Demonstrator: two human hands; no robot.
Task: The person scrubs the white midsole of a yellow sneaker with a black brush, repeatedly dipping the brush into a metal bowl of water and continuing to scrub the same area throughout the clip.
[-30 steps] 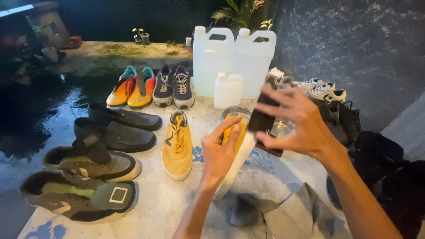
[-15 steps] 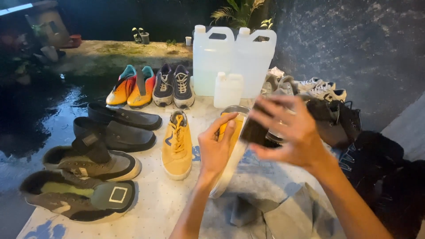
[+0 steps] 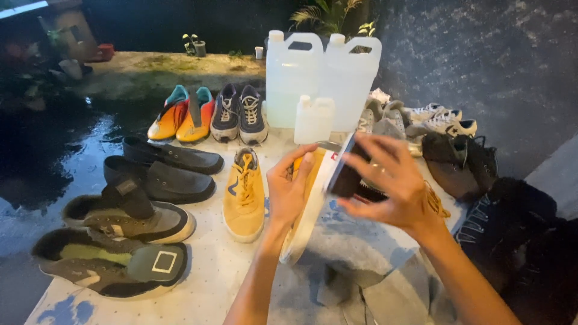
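L forearm rises from the bottom edge, wrist straight; the left hand (image 3: 289, 192) is cupped, thumb and fingers curled in a grip, palm facing right. R arm comes in from the lower right corner, wrist bent back a bit. The right hand (image 3: 385, 183) has fingers spread and curled downward, probably gripping, though motion blur softens the fingertips.

Three white plastic jugs (image 3: 323, 78) stand behind the shoes.
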